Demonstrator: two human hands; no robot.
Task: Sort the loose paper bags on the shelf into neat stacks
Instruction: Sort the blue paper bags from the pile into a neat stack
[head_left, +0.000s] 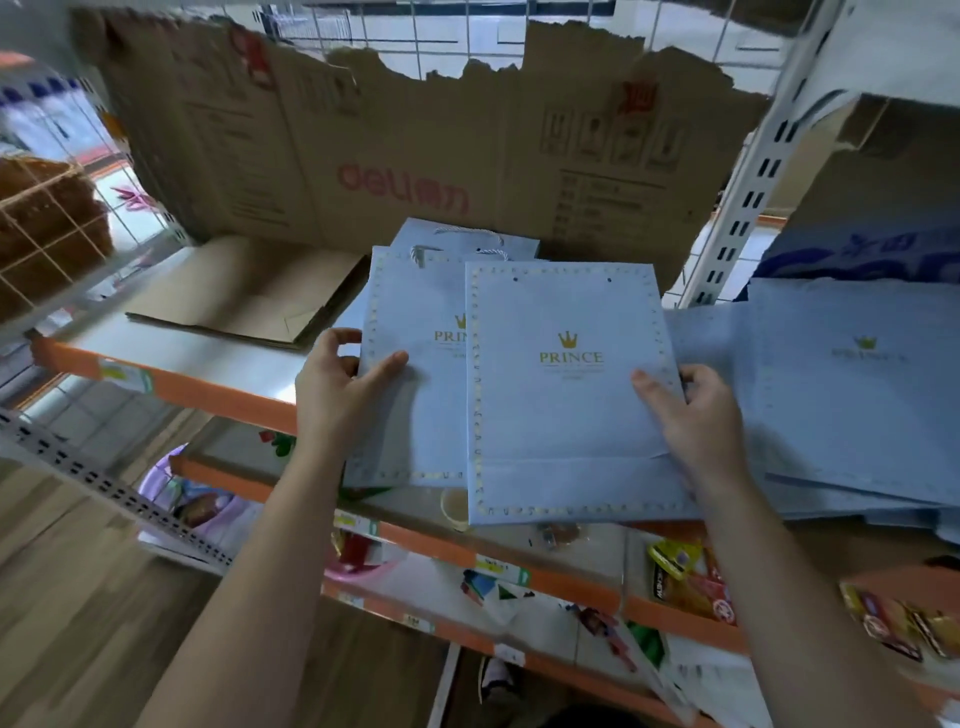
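Orange-edged shelf (171, 384), cardboard backing (363, 145), blue paper bags (566, 405), wooden floor (78, 597)

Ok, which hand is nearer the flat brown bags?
Left. The left hand grips a blue bag just right of the brown bags; the right hand holds the top bag farther right.

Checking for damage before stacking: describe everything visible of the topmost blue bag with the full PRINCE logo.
The topmost bag is flat pale-blue paper with a gold crown, PRINCE lettering and a dotted border. Two handle holes sit near its far edge; a fold crosses its near end. It lies face up over a second bag, overhanging the shelf. The right hand grips its right edge, thumb on top.
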